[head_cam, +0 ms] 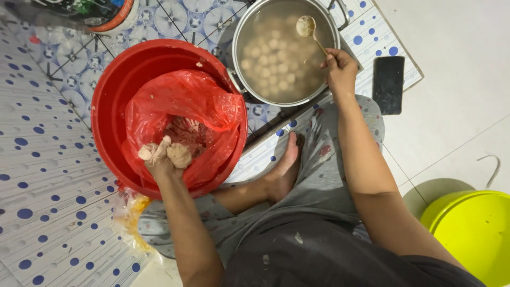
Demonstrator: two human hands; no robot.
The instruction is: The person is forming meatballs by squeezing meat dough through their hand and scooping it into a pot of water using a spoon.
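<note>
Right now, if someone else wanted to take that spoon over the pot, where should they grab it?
Probably by the thin handle, below the bowl. The spoon is held at its lower end by the right hand, with its bowl raised over the cloudy water and pale balls in the metal pot. The bare stretch of handle between bowl and fingers is free, so coming in from above looks easiest.

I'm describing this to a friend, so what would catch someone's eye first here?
The big red basin at centre left stands out first, lined with a red plastic bag, where the left hand squeezes pale paste. To its upper right, a metal pot of cloudy water holds many pale balls, and the right hand dips a spoon there.
</note>
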